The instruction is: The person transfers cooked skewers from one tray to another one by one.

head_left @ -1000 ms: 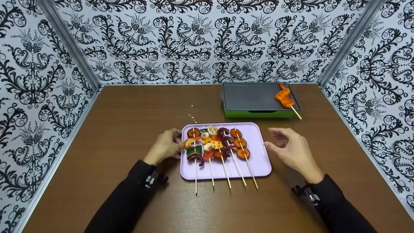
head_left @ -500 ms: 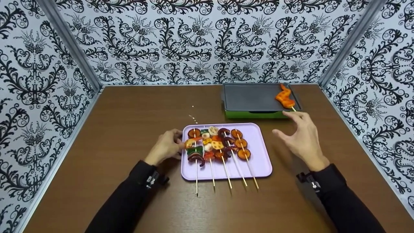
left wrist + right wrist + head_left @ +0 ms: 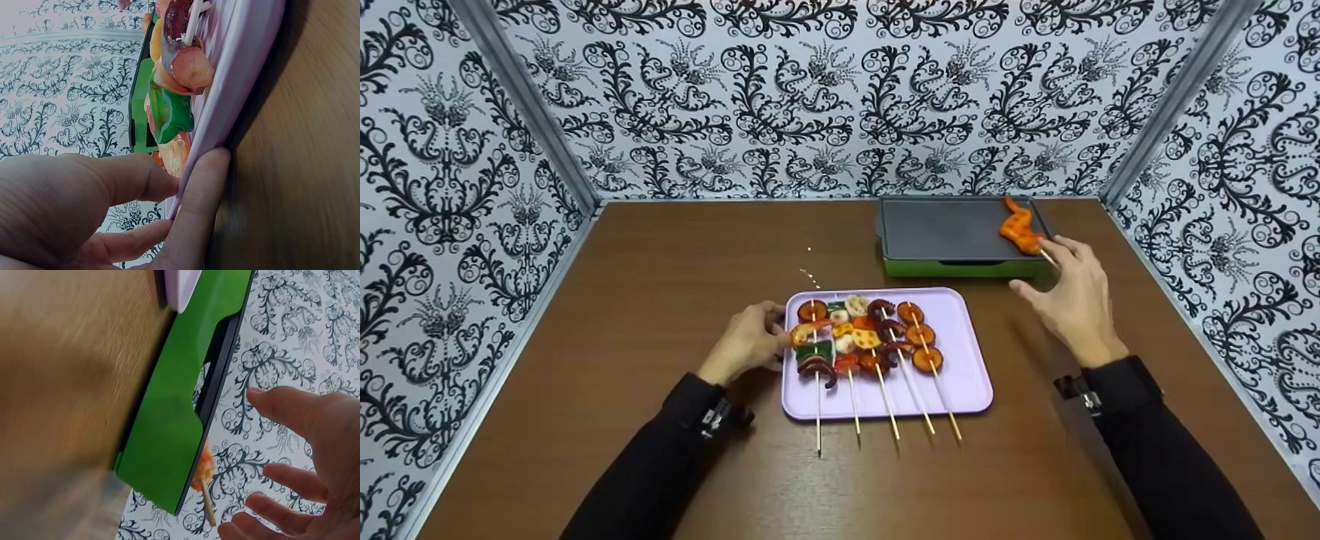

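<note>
At the left rim of a lilac tray, my left hand pinches the edge; the left wrist view shows the thumb above the rim and a finger beneath it. Several toy food skewers lie side by side on the tray, their sticks poking past the near edge. My right hand is spread beside the grill, its fingers by the stick of an orange wing-shaped skewer lying on the plate. In the right wrist view the thumb and fingers are apart, with a gap to that stick.
The green base of the grill stands behind the tray's right half on a brown wooden table. Patterned walls close off the back and both sides. A few pale specks lie behind the tray.
From beside the tray, my right hand has moved forward and right to the stick of the wing-shaped skewer. The left hand keeps its place on the tray rim.
</note>
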Demonstrator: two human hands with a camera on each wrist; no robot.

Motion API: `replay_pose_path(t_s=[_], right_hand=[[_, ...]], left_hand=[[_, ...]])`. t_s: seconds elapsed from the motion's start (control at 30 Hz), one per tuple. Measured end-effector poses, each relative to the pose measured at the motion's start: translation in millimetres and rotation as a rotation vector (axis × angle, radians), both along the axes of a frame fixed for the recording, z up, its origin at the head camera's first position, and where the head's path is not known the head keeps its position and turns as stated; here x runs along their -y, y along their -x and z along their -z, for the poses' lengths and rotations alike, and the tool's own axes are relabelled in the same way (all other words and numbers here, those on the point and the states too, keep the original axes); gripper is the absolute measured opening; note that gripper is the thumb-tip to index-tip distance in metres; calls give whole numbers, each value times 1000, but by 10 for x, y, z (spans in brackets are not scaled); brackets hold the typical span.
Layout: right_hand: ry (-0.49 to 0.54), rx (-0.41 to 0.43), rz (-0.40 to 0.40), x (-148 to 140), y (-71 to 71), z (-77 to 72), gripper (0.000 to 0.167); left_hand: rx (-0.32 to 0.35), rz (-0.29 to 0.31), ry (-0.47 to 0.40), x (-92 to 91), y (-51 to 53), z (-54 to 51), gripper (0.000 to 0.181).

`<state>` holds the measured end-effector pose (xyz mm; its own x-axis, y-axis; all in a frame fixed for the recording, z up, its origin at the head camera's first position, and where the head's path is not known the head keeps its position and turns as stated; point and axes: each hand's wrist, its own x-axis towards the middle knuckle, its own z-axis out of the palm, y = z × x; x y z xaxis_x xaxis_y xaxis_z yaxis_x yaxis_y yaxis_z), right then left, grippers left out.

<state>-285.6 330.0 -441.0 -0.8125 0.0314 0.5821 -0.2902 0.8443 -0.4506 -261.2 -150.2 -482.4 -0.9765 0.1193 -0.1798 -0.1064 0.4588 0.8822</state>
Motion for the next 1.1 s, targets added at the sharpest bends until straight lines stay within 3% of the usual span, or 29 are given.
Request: replay_pose_path(t_s=[0.33,0.6,0.83,0.97,1.1], right_hand=[[-27,-5,50,-176,144,99,83],[-48,-75,89,-210,188,157,54],[-67,-80,102,-193,206,97,23],[-80,-51,116,-176,203,47,14],[-81,32,136,-160,192,-30,14]], left_hand=[[24,-7,-18,-5,-8,-17,58],[38,-10,-22,1,8,3,60],[19,-8,-24,0,4,10,58],[-12,-3,-8,-5,12,20,55],[-14,-4,-9,-11,14,21,55]])
